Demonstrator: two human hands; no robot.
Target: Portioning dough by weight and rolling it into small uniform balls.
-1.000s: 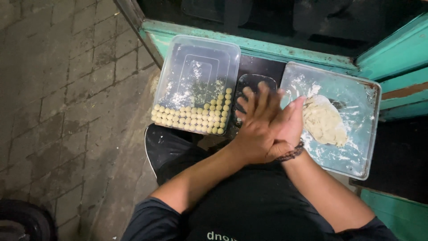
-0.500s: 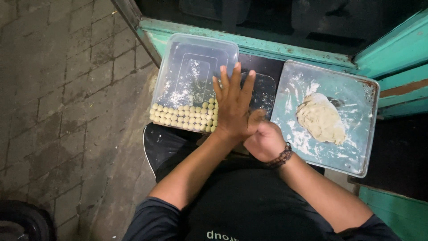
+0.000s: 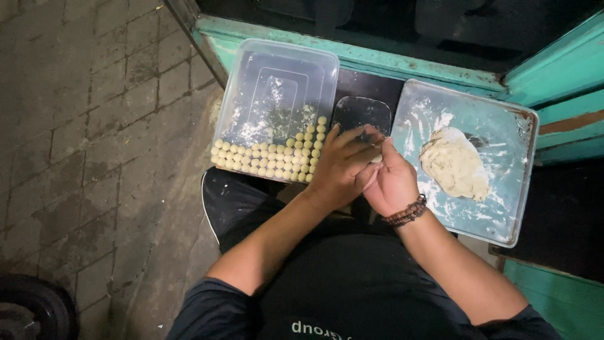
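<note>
Left hand (image 3: 340,167) and right hand (image 3: 391,179) pressed together, a pale dough bit (image 3: 375,158) pinched between them, dough balls (image 3: 270,158) rowed in the clear container (image 3: 277,63) beside, dough lump (image 3: 454,164) on the floured tray (image 3: 503,214).

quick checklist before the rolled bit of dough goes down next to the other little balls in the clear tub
1. Dough piece held between left hand and right hand: ok, though mostly hidden.
2. Piece rolled round: cannot tell.
3. Free floor in the clear rectangular plastic tub: ok, the far part is bare apart from flour.
4. Rows of small pale dough balls tidy along the near wall: ok.
5. Large pale dough lump on the floured metal tray: ok, plenty there.
6. Small dark plastic container out of the way: ok.
</note>
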